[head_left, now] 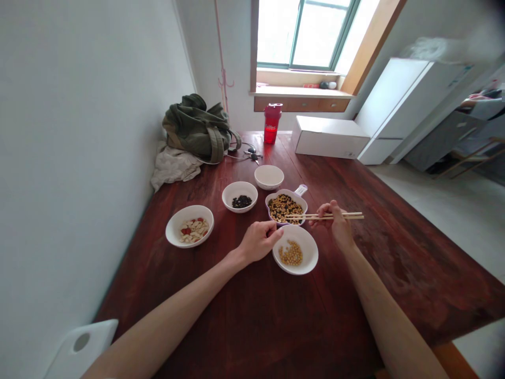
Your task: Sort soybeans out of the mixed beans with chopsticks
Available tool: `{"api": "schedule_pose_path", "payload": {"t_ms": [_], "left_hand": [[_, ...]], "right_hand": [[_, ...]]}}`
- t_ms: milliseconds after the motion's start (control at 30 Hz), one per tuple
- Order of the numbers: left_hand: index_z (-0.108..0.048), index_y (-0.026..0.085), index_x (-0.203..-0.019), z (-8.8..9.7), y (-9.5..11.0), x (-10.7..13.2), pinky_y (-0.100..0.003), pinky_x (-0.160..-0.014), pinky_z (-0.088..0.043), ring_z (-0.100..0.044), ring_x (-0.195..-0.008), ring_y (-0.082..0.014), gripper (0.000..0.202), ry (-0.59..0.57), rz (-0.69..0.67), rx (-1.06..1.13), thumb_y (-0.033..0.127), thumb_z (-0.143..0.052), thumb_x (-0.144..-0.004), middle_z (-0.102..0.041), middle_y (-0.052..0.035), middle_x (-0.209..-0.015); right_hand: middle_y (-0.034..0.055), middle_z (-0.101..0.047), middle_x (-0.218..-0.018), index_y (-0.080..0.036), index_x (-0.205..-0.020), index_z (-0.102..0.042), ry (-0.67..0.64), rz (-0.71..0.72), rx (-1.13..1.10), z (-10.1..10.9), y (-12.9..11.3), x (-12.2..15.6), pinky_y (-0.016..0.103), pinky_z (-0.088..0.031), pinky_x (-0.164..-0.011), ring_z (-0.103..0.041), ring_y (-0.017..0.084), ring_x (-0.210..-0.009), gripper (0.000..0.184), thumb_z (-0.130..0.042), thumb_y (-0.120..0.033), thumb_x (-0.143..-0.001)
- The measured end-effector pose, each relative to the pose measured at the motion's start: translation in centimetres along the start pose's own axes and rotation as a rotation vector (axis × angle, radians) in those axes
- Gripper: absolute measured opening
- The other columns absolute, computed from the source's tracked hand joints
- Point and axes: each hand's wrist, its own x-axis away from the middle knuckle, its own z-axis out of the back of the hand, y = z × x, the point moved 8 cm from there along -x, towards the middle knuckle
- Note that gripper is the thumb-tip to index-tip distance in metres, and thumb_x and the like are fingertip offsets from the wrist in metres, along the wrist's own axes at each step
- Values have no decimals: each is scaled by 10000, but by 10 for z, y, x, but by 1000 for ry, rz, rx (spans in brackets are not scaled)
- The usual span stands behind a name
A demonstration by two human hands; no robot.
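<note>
My right hand (334,223) grips a pair of wooden chopsticks (321,216), their tips among the mixed beans in a flower-shaped, purple-edged dish (305,210). The dish holds yellow and black beans and has a short handle at the back. Just in front stands a white bowl (307,261) with yellow soybeans (291,253). My left hand (259,241) is closed at this bowl's left rim, thumb on the edge; its curled fingers reach close to the dish and are partly hidden. Farther left are a bowl (224,196) of black beans (241,201) and a bowl (171,231) of pale and reddish pieces (194,230).
Behind the dish sits another white bowl (269,178). Toward the back of the dark red wooden table (252,321) are a green bag (197,129), keys (252,154), a red shaker bottle (272,123) and a white box (331,137). A wall (79,158) runs along the left.
</note>
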Motion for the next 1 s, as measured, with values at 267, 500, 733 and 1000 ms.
{"api": "schedule_pose_path", "payload": {"t_ms": [267,500,733,1000], "left_hand": [[-398,168,-636,0,0,0,-239,-561,-221,-351,-576,-88,450,4,-6,-13,454,-518,-962,-395,44,-586],[-398,170,-635,1,1,0,-242,-564,-225,-358,-575,-90,451,3,1,-12,459,-516,-961,-403,42,-588],[-403,170,-634,0,0,0,-247,-564,-221,-358,-578,-92,447,2,1,-5,457,-517,-956,-404,41,-591],[-402,169,-633,1,0,0,-245,-565,-219,-356,-578,-91,448,-1,1,-6,457,-516,-957,-400,43,-585]], "right_hand": [[36,-661,-589,-181,-657,-644,21,-5,25,2,2,-1,295,-621,-539,-728,206,-588,508,-606,-616,-916],[40,-664,-591,-189,-652,-640,15,-10,32,2,1,0,310,-623,-548,-731,217,-604,514,-610,-636,-903],[40,-672,-616,-183,-658,-645,1,-13,20,1,3,-1,299,-617,-547,-722,202,-584,518,-604,-633,-910],[41,-683,-622,-179,-658,-646,16,-11,14,2,4,-1,286,-610,-525,-715,192,-566,515,-612,-629,-906]]}}
